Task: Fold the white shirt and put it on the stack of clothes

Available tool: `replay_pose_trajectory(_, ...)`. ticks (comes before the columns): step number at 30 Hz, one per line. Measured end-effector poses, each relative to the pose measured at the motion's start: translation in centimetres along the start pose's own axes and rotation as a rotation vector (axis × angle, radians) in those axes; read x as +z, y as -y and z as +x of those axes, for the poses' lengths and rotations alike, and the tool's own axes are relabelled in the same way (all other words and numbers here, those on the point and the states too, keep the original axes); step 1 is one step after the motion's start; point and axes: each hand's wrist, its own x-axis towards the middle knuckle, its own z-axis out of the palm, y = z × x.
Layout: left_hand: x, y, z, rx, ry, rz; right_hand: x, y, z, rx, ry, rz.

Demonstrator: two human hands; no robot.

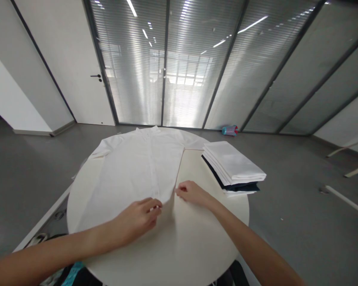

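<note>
A white button-front shirt (131, 171) lies spread on the round table (203, 242), its collar at the far edge and its hem toward me. My left hand (140, 216) is closed on the hem near the front placket, fingers curled with the thumb beneath. At the shirt's lower right corner, my right hand (191, 191) pinches the edge of the cloth. Between both hands the hem is slightly lifted off the tabletop. One sleeve (109, 146) reaches out to the far left; the other runs along the back edge to the right.
On the table's right side sits a stack of folded white cloth (232, 161) with a dark navy layer (244, 186) low in it. A blue and red cylindrical object (229, 130) lies on the floor by the glass partition (185, 79). A white door (68, 59) stands at left.
</note>
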Motion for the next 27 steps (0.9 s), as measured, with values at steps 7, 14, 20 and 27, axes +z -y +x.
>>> replay_pose_trajectory(7, -8.0, 3.3, 0.9, -0.499, -0.564, -0.267, 4.7, 2.8, 2.3, 0.183, 0.261, 1.166)
replay_pose_trajectory(14, -11.2, 5.9, 2.1, -0.613, -0.755, -0.283, 7.2, 7.3, 9.9, 0.240, 0.202, 1.505)
replay_pose_trajectory(20, -12.7, 5.7, 3.0, -0.574, -0.780, -0.304, 8.7, 9.6, 12.7, 0.127, 0.067, 1.630)
replay_pose_trajectory(27, -13.3, 5.3, 2.5, -0.512, -0.708, -0.349, 5.2, 6.4, 9.2, 0.148, -0.211, 1.392)
